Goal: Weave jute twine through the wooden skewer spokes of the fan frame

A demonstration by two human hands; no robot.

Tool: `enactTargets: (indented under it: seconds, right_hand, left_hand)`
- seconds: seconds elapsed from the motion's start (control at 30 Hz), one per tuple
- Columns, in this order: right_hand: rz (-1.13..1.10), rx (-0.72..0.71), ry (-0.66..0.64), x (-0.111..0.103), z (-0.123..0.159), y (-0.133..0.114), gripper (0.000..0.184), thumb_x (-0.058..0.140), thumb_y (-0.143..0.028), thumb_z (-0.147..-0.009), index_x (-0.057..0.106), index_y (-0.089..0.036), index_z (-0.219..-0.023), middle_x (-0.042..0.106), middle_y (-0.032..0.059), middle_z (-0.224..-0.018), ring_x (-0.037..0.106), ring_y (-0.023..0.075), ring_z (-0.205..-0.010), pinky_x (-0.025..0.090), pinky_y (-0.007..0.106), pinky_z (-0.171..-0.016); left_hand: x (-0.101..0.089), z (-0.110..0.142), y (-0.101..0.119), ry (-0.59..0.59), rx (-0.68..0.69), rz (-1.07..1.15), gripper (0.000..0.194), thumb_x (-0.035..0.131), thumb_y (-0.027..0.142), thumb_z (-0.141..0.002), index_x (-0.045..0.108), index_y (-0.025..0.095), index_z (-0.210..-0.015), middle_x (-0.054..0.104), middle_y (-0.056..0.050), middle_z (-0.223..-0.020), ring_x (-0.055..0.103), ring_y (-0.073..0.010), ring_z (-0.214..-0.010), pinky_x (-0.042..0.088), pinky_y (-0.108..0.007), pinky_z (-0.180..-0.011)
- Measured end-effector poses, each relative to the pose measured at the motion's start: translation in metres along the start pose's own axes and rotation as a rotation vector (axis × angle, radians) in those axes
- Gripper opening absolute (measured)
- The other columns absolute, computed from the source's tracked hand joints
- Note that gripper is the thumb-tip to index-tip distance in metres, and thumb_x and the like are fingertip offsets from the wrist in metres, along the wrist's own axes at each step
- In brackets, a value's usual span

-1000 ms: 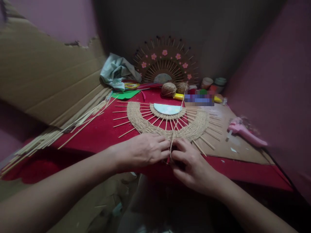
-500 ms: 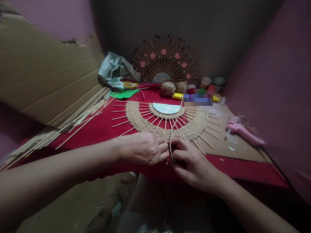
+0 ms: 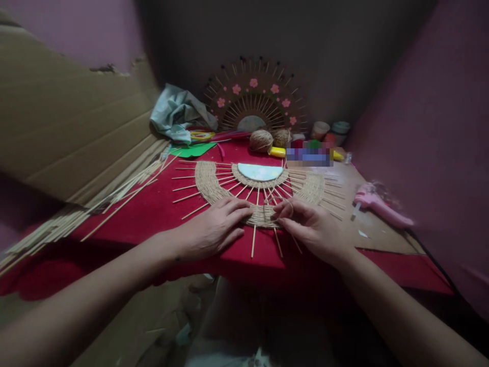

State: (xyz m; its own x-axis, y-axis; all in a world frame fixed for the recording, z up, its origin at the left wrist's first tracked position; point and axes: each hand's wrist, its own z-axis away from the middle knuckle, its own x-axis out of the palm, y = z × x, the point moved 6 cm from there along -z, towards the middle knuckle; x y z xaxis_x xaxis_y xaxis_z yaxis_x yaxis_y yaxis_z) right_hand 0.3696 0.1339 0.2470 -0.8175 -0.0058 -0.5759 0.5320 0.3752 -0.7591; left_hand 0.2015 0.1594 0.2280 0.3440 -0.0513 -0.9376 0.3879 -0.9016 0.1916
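A half-round woven piece (image 3: pixel 208 181) of jute twine on thin wooden sticks lies on the red cloth (image 3: pixel 153 209), with a pale blue half-disc (image 3: pixel 260 171) at its centre. My left hand (image 3: pixel 210 230) lies flat on the woven band's near edge, fingers stretched out. My right hand (image 3: pixel 311 227) rests beside it on the weave, thumb and forefinger pinched on the jute twine (image 3: pixel 280 188), which runs back toward the twine balls (image 3: pixel 261 140).
A finished fan piece with pink flowers (image 3: pixel 254 99) leans on the back wall. Loose sticks (image 3: pixel 114 191) and cardboard (image 3: pixel 64 127) lie at left, a crumpled cloth (image 3: pixel 178 112) behind. A pink glue gun (image 3: pixel 376 204) sits on a cardboard sheet at right, jars (image 3: pixel 328 130) beyond.
Both hands moved forward from the table's near edge onto the woven band. The left hand opened flat; stick ends that the hands covered now show.
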Motion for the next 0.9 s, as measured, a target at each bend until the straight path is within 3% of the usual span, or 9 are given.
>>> enactTargets:
  seconds: [0.17,0.3,0.37,0.47,0.57,0.73,0.9]
  right_hand:
    - [0.074,0.077,0.107,-0.008,0.0,0.005,0.006,0.057,-0.019,-0.077,0.06,-0.018,-0.072,0.064,0.0042,-0.083,0.058,0.0166,-0.08,0.045,0.033,-0.076]
    - [-0.084,0.276,0.02,-0.004,-0.003,0.015,0.007,0.059,-0.024,-0.077,0.064,-0.019,-0.075,0.065,0.0014,-0.075,0.058,0.0142,-0.07,0.046,0.029,-0.067]
    - [-0.149,0.298,-0.014,0.0,-0.005,0.016,0.009,0.058,-0.025,-0.077,0.063,-0.019,-0.074,0.064,0.0005,-0.07,0.057,0.013,-0.064,0.045,0.028,-0.061]
    - [-0.185,0.233,-0.029,0.005,-0.005,0.016,0.008,0.058,-0.024,-0.077,0.062,-0.019,-0.071,0.062,0.0003,-0.067,0.056,0.0127,-0.063,0.045,0.028,-0.061]
    - [-0.158,0.144,0.001,0.005,-0.003,0.016,0.005,0.059,-0.021,-0.076,0.062,-0.019,-0.071,0.064,0.0018,-0.075,0.059,0.0145,-0.073,0.047,0.031,-0.07]
    - [-0.085,0.091,0.039,0.001,0.001,0.015,0.007,0.057,-0.016,-0.076,0.062,-0.02,-0.074,0.066,0.0004,-0.078,0.061,0.0146,-0.077,0.047,0.033,-0.077]
    - [0.008,0.035,0.127,-0.008,0.013,0.011,0.008,0.057,-0.014,-0.077,0.062,-0.019,-0.074,0.065,0.0017,-0.081,0.06,0.0147,-0.078,0.047,0.032,-0.076]
  left_hand:
    - [-0.001,0.002,-0.006,-0.014,-0.025,0.027,0.037,0.036,0.017,-0.093,0.044,0.017,-0.13,0.047,-0.013,-0.13,0.042,-0.0206,-0.119,0.041,-0.04,-0.1]
    - [-0.005,0.005,-0.014,-0.107,-0.042,0.0,0.042,0.034,0.01,-0.092,0.041,0.021,-0.132,0.043,-0.011,-0.136,0.041,-0.0204,-0.123,0.04,-0.04,-0.1]
    - [-0.008,0.007,-0.019,-0.142,-0.052,-0.009,0.044,0.033,0.009,-0.091,0.041,0.022,-0.132,0.042,-0.009,-0.138,0.041,-0.0196,-0.123,0.04,-0.039,-0.1]
    - [-0.014,0.007,-0.017,-0.134,-0.049,-0.019,0.041,0.032,0.01,-0.092,0.044,0.022,-0.129,0.043,-0.009,-0.136,0.042,-0.0193,-0.121,0.041,-0.04,-0.1]
    - [-0.018,-0.001,0.0,-0.067,-0.036,0.007,0.031,0.032,0.014,-0.094,0.056,0.017,-0.115,0.053,-0.011,-0.121,0.048,-0.0193,-0.11,0.045,-0.038,-0.092]
    - [-0.008,-0.022,0.029,0.05,-0.025,0.025,0.027,0.036,0.019,-0.094,0.062,0.015,-0.099,0.057,-0.008,-0.088,0.051,-0.0159,-0.082,0.046,-0.03,-0.071]
    - [0.004,-0.028,0.038,0.084,0.011,-0.074,0.025,0.04,0.018,-0.093,0.064,0.015,-0.096,0.057,-0.008,-0.088,0.048,-0.0163,-0.08,0.044,-0.029,-0.069]
